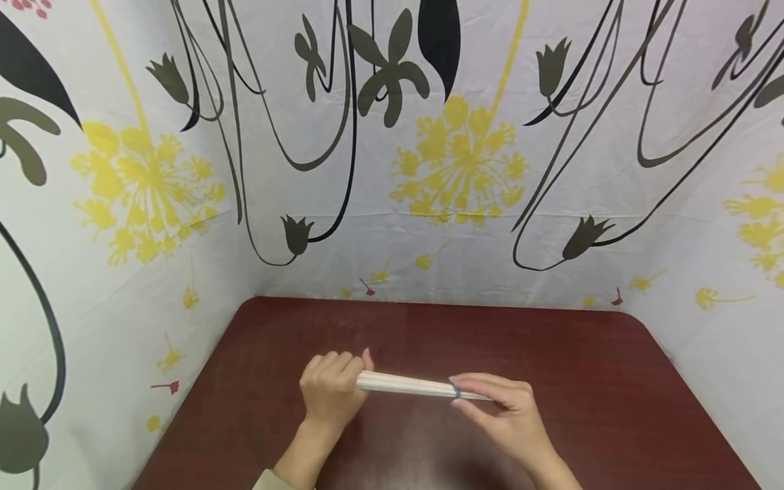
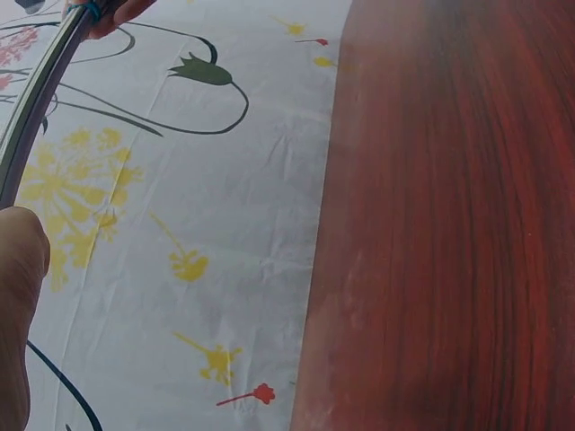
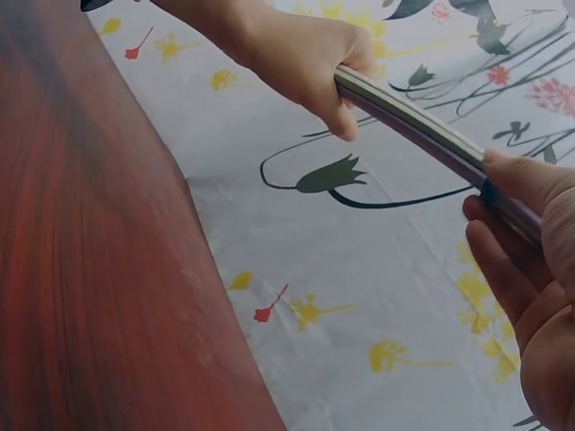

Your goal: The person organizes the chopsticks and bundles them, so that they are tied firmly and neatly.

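Note:
A bundle of pale, slim chopsticks [image 1: 404,384] is held level above the table, its thinner ends toward the right. My left hand [image 1: 333,388] grips the thick end with the fingers curled round it, so that end is hidden. Near the thin end a blue band [image 1: 456,391] circles the bundle. My right hand [image 1: 505,408] pinches the chopsticks at this band between thumb and fingertips, and the tips stick out under the fingers. From the right wrist view, the band [image 3: 488,192] sits right at the fingertips.
Below both hands is a dark red wood-grain table [image 1: 582,381] with rounded far corners. A white cloth [image 1: 380,258] printed with flowers and stems rises behind the table and along its sides.

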A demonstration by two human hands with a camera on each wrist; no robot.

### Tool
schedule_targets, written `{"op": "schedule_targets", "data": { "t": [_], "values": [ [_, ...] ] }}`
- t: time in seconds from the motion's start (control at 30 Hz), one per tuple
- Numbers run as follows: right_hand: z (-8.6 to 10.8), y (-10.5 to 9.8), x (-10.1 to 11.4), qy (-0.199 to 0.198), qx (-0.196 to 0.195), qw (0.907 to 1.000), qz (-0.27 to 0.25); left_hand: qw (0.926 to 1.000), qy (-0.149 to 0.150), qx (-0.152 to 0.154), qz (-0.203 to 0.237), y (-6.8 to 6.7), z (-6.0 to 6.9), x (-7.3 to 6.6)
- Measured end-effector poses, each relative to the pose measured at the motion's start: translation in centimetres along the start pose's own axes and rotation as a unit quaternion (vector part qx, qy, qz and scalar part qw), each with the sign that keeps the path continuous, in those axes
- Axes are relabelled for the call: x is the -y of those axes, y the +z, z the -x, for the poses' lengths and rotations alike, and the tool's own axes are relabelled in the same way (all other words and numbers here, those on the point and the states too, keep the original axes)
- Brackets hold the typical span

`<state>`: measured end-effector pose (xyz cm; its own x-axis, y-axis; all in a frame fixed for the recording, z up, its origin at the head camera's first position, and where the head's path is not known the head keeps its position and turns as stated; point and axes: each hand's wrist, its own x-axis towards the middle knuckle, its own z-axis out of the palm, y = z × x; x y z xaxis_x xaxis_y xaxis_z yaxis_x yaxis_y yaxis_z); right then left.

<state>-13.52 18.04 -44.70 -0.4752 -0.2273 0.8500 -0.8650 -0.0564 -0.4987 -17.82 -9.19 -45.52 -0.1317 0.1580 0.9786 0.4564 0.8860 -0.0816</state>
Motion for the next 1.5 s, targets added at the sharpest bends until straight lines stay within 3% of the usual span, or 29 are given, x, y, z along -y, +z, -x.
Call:
{"op": "schedule_targets", "data": {
  "t": [0.23,0.5,0.77,0.93,1.07,1.3,1.5],
  "values": [
    [-1.0,-0.2,0.5,0.0,-0.014,0.999,0.041,0.9999,0.001,-0.009,-0.01,0.1,-0.7,0.3],
    [-1.6,0.2,0.1,-0.003,-0.025,0.9996,0.015,0.9999,-0.003,-0.006,-0.01,0.2,-1.2,0.3],
    [-1.0,1.1,-0.3,0.033,-0.018,0.9983,0.044,0.9999,0.004,-0.004,-0.009,0.2,-1.2,-0.4],
    [-1.3,0.7,0.1,0.014,-0.02,0.9986,0.046,0.9999,0.001,0.005,-0.015,0.0,-0.9,-0.3],
    [-1.6,0.4,0.1,-0.017,-0.021,0.996,0.086,0.9997,-0.006,0.017,-0.019,0.0,-0.6,-0.2],
    [-1.5,0.7,-0.5,-0.06,0.0,0.9807,0.186,0.9994,-0.015,0.026,-0.018,-0.1,-0.3,-0.7],
    [-1.4,1.2,0.0,-0.079,0.006,0.9488,0.306,0.999,-0.02,0.034,-0.02,0.0,-0.1,-1.4]
  ]
}}
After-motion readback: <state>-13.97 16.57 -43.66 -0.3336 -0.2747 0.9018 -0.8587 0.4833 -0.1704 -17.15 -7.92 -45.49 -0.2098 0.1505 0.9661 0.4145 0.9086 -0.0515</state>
